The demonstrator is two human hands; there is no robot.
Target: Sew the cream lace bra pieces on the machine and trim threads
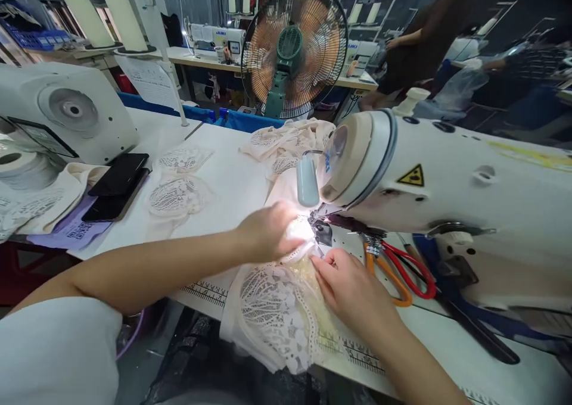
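A cream lace bra lies at the sewing machine, its near cup hanging over the table's front edge. The upper part of it runs under the lit needle area, where glare hides detail. My left hand grips the cloth just left of the presser foot, its fingers partly washed out. With thumb and fingertips, my right hand pinches the lace edge right in front of the foot. Pale yellow lace shows between both hands.
Orange-handled scissors and a red-handled tool lie right of the needle. More lace pieces rest at left, near two stacked phones. Behind are a heap of lace garments, a fan and a person.
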